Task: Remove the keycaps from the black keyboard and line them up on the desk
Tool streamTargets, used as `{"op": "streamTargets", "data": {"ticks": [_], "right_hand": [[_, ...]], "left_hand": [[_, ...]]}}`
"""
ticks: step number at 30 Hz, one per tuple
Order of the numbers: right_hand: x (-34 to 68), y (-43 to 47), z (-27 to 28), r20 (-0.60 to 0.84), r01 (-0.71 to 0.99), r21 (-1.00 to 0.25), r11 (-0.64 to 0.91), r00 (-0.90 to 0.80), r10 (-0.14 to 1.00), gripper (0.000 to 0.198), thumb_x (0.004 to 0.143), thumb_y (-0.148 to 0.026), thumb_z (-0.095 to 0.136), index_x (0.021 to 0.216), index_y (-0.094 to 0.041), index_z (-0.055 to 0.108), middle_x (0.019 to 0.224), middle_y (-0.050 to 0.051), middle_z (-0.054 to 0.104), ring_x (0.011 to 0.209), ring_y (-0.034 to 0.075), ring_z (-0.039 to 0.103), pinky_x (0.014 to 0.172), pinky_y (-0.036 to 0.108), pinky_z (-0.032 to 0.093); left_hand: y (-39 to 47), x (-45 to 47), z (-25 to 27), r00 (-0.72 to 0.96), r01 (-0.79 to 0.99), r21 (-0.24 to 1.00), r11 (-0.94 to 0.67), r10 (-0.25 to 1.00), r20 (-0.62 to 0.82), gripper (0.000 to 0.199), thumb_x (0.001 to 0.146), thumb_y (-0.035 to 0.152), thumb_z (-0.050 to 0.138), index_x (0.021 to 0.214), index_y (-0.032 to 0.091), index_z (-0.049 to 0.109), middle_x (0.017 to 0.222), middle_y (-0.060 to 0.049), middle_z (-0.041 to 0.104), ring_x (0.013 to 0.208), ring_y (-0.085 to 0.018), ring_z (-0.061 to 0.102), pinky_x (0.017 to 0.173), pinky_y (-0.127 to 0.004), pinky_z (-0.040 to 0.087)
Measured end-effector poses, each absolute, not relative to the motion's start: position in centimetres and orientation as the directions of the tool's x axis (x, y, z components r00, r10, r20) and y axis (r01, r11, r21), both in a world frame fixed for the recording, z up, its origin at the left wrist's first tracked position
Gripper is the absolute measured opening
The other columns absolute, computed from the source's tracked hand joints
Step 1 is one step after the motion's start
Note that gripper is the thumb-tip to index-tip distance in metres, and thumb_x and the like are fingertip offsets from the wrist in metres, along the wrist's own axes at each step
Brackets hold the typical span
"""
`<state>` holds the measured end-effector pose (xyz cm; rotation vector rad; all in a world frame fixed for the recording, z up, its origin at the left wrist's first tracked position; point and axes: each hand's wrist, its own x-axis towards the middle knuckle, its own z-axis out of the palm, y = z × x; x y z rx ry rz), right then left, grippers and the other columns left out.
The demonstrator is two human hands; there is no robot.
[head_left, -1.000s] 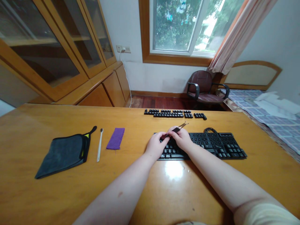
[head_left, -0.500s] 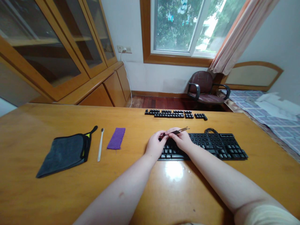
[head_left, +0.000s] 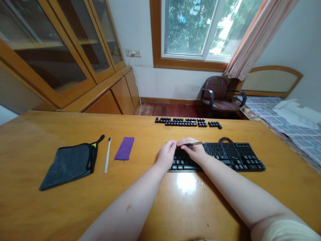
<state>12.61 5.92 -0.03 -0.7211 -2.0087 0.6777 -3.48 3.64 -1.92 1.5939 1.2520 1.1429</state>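
A black keyboard (head_left: pixel 227 155) lies on the desk, its upper rows stripped of caps and its lower rows still wearing them. Over its left end my right hand (head_left: pixel 193 150) is closed around a slim dark keycap puller (head_left: pixel 192 144), one end pointing right. My left hand (head_left: pixel 166 154) is beside it at the keyboard's left edge, thumb and fingers pressed together near the puller's other end. Whatever sits between those left fingers is hidden. Loose black keycaps (head_left: pixel 181 123) stand in rows along the desk's far edge.
To the left lie a folded grey cloth (head_left: pixel 69 164), a white toothbrush (head_left: pixel 107 157) and a purple cloth piece (head_left: pixel 124 148). The keyboard's coiled cable (head_left: pixel 226 140) rests behind it. Beyond the desk stands an office chair (head_left: pixel 217 90).
The keycap puller has turned from slanting upward to lying nearly level. The fingers of my left hand have drawn closer together. The other things have stayed put.
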Motion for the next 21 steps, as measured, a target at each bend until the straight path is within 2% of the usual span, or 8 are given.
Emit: {"op": "streamTargets", "data": {"ticks": [6,12,17,21], "right_hand": [[12.55,5.78,0.34,0.586,0.248,-0.643,0.724,-0.449,0.674,0.022,0.084,-0.038,0.057,0.09,-0.022,0.07,0.082,0.006,0.061,0.076,0.015,0.059,0.069,0.029,0.051],[12.9,5.79,0.47,0.591,0.165,-0.66,0.733,-0.49,0.641,0.032,0.089,-0.043,0.047,0.094,-0.02,0.07,0.083,0.007,0.058,0.078,0.016,0.058,0.071,0.03,0.048],[12.82,5.57,0.35,0.543,0.188,-0.689,0.7,-0.506,0.67,0.035,0.09,-0.041,0.045,0.077,-0.017,0.068,0.076,0.005,0.058,0.07,0.015,0.057,0.065,0.028,0.048],[12.59,5.26,0.31,0.567,0.267,-0.652,0.71,-0.449,0.69,0.029,0.091,-0.033,0.043,0.083,-0.019,0.066,0.083,0.007,0.061,0.078,0.016,0.059,0.073,0.031,0.049]], "left_hand": [[3.61,-3.52,-2.1,0.076,0.241,0.948,-0.209,0.978,0.196,0.025,0.091,0.031,0.034,0.086,0.019,0.055,0.087,-0.002,0.06,0.087,-0.017,0.055,0.08,-0.028,0.042],[3.4,-3.53,-2.08,0.066,0.214,0.956,-0.199,0.98,0.189,0.024,0.091,0.032,0.034,0.086,0.02,0.054,0.085,-0.001,0.058,0.085,-0.017,0.054,0.079,-0.027,0.042],[3.44,-3.4,-2.11,0.025,0.144,0.976,-0.165,0.986,0.163,0.024,0.091,0.032,0.034,0.085,0.019,0.054,0.081,-0.001,0.058,0.081,-0.016,0.055,0.076,-0.026,0.043],[3.48,-3.33,-1.98,-0.002,0.134,0.982,-0.134,0.991,0.136,0.022,0.091,0.031,0.035,0.089,0.02,0.054,0.081,-0.001,0.059,0.078,-0.015,0.056,0.075,-0.026,0.044]]}}
